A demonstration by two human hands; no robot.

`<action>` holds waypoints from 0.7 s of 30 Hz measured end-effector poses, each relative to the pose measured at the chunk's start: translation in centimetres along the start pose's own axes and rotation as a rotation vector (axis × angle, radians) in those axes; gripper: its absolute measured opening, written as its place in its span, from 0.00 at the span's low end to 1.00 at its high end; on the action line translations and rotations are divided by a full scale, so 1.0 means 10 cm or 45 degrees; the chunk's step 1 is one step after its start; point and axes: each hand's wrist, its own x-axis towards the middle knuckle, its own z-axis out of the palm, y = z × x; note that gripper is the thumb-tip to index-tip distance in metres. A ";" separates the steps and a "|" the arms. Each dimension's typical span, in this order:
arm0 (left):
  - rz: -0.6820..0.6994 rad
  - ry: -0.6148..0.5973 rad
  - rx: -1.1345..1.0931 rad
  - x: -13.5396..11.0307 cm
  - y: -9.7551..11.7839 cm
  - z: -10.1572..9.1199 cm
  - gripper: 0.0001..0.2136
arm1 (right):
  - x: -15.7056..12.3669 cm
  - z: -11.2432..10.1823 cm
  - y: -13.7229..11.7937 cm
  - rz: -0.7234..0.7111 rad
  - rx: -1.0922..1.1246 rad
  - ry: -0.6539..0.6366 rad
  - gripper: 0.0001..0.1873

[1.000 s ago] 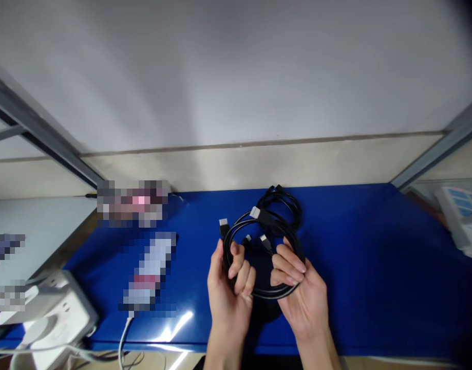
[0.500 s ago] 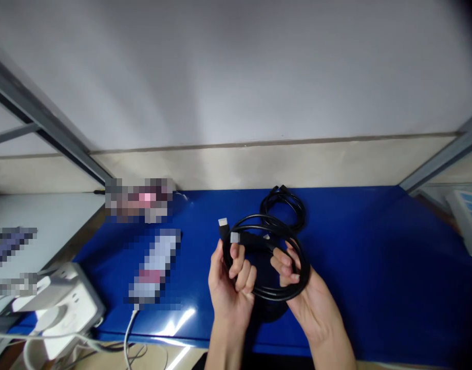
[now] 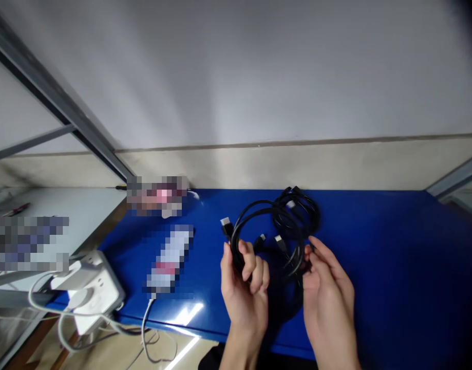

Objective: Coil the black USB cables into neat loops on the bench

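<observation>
My left hand is closed around the left side of a coiled black cable, held just above the blue table top. A silver plug end sticks up above the left thumb. My right hand pinches the right side of the same coil with thumb and fingertips. Two more small plug ends hang inside the loop. A second, smaller black cable coil lies on the table just behind the held one.
A white power strip with white cords hangs at the table's left front edge. A blurred white object with a white cord lies left of my hands. Grey metal frame bars run diagonally at upper left. A wall stands behind.
The coil has turned more upright and been pulled narrower between my hands. My right hand shifted from cupping under the loop to pinching its right side. The view moved right.
</observation>
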 end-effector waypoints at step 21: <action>0.275 0.009 0.908 -0.01 0.17 0.00 0.13 | -0.01 -0.12 -0.30 -0.741 -1.128 -0.944 0.09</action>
